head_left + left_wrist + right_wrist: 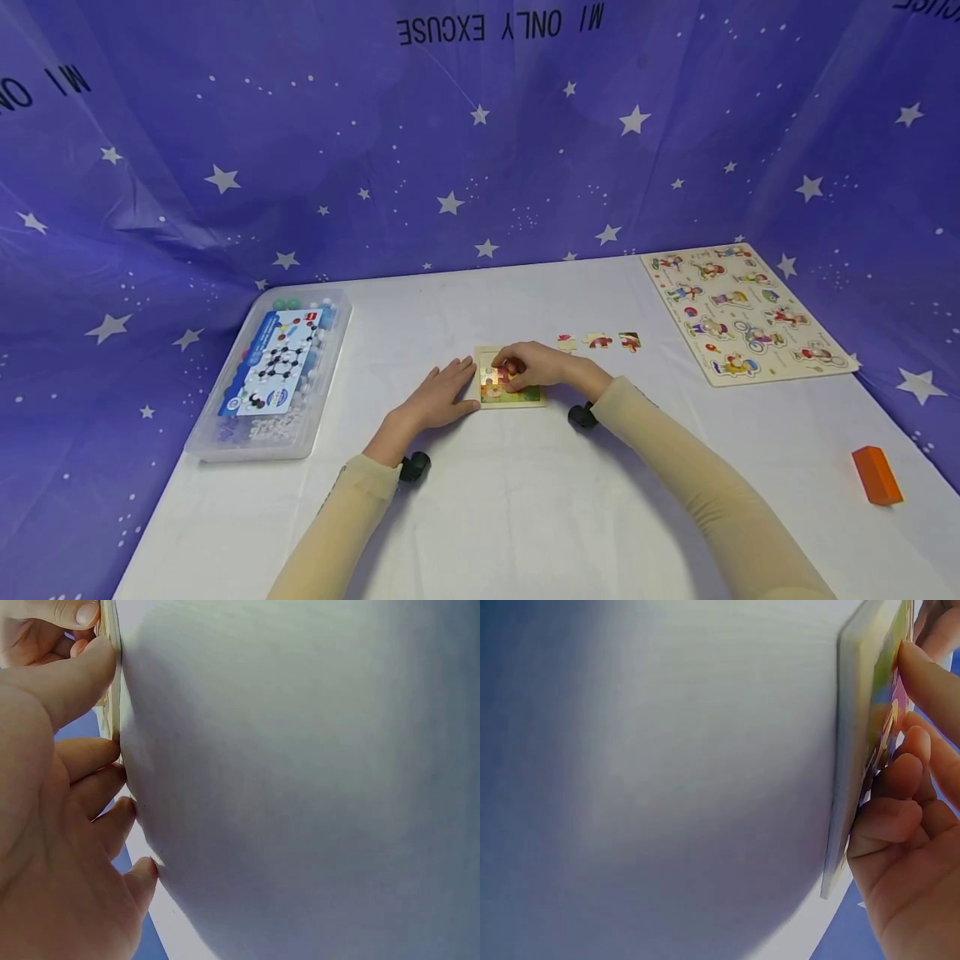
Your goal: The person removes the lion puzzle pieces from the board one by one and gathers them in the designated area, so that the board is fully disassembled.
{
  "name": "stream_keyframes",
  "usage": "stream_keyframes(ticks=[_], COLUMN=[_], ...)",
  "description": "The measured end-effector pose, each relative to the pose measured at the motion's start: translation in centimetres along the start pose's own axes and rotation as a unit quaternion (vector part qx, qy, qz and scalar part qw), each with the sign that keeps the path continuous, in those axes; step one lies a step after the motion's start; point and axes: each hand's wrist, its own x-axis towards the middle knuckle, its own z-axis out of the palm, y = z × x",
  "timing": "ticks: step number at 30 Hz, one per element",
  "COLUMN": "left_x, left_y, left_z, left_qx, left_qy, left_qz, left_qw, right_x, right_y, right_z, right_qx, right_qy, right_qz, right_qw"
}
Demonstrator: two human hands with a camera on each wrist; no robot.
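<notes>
A small wooden-framed jigsaw puzzle (512, 403) lies flat on the white table, with colourful picture pieces in its frame. My left hand (437, 398) rests flat on the cloth along the frame's left side, fingers extended, with thumb and index fingertips right at the frame's edge. Over the puzzle, my right hand (542, 364) has its thumb and index finger around a puzzle piece (505, 375) inside the frame. The right wrist view shows its other fingers (889, 821) curled close to the board. This hand hides the frame's upper right part.
Three loose puzzle pieces (599, 341) lie in a row right of the frame. A clear plastic case (326, 400) of molecule-model parts stands at left. A large wooden picture board (750, 317) lies back right, an orange block (877, 476) front right. A starry purple curtain (450, 167) hangs behind.
</notes>
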Motion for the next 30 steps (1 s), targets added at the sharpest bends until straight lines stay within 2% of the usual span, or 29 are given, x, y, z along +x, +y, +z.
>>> stream_keyframes(ticks=[6, 21, 30], left_x=[-0.05, 0.05, -0.16], left_y=[0.06, 0.02, 0.00], left_z=[-0.16, 0.00, 0.05], left_qx=[-0.003, 0.002, -0.004], left_qy=[-0.001, -0.002, -0.001], left_qz=[0.002, -0.001, 0.000], left_qw=[1.0000, 1.0000, 1.0000], right_x=[-0.03, 0.36, 0.64], right_y=[0.04, 0.12, -0.16], right_z=[-0.05, -0.06, 0.00], right_qx=[0.022, -0.014, -0.002], right_qy=[0.003, 0.025, 0.027], right_qz=[-0.008, -0.018, -0.007], right_qw=[0.9997, 0.9994, 0.9996])
